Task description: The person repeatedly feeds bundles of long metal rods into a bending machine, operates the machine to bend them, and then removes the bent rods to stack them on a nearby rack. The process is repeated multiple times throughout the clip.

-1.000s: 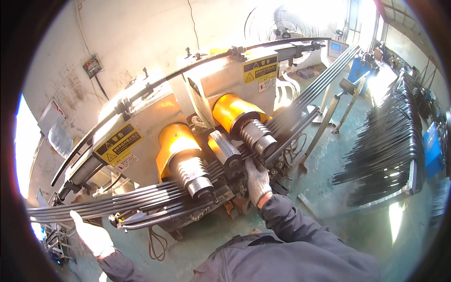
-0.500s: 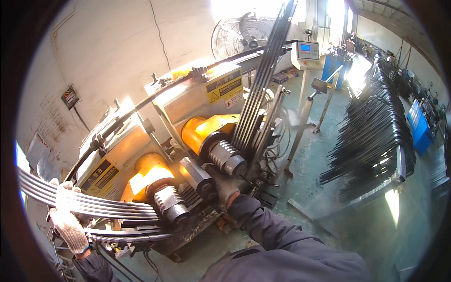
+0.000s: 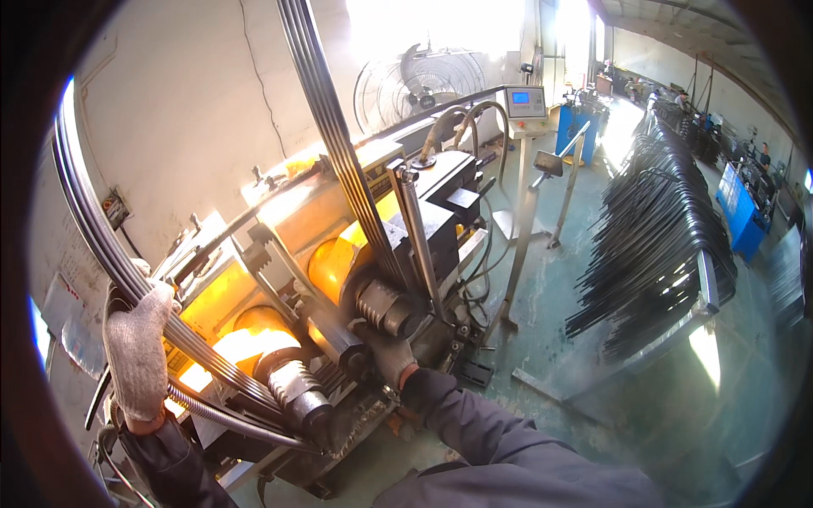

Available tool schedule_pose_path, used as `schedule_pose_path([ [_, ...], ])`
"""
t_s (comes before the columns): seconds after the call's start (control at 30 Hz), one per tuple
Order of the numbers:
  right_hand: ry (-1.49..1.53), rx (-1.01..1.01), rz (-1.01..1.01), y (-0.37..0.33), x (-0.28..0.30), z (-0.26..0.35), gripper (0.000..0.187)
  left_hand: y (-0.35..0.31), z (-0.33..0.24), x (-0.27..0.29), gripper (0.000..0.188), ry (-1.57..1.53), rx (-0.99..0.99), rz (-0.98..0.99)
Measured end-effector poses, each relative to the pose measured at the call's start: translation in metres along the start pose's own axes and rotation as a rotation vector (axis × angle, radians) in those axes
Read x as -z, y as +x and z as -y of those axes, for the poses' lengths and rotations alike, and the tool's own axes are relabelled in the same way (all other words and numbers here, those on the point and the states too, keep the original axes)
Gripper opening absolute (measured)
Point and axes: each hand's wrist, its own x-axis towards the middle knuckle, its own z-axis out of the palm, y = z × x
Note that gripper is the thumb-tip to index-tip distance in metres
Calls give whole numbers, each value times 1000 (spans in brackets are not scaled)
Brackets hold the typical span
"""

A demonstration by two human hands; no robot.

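My left hand (image 3: 140,356), in a pale knitted glove, is wrapped round a bundle of dark metal tubes (image 3: 95,224). The bundle slopes from the upper left down to the lower ribbed roller (image 3: 294,383) of a bending machine. A second tube bundle (image 3: 326,114) stands steeply beside the upper ribbed roller (image 3: 385,306). Between the rollers lies a dark faceted block (image 3: 336,343). My right hand (image 3: 389,356), gloved too, is against the far end of this block, below the upper roller. Its fingers are mostly hidden there.
Yellow bending heads (image 3: 334,269) sit on the machine by the wall. Behind it are a large fan (image 3: 419,93) and a control box (image 3: 522,103) on a post. A rack of bent black tubes (image 3: 652,245) stands at right. A flexible conduit (image 3: 229,419) runs below the left bundle.
The left bundle has swung up from nearly level to a steep slope, my left hand rising with it. The other bundle has tipped leftward, more upright. My right hand stays by the block.
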Motion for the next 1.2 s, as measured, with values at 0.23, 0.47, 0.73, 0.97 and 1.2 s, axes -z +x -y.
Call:
schedule_pose_path([
  [0.23,-583,375,7,-3,3,-3,32,-2,5,3,28,-85,34,41],
  [0.47,-532,444,34,4,6,-18,34,-1,2,-1,25,-77,62,0],
  [0.73,-586,398,11,18,9,-43,35,0,0,-4,27,-52,86,-4],
  [0.97,-824,707,-56,18,12,-43,42,3,8,5,27,-41,18,71],
  [1.2,-100,-130,75,11,2,-17,39,4,2,8,29,-71,-5,81],
])
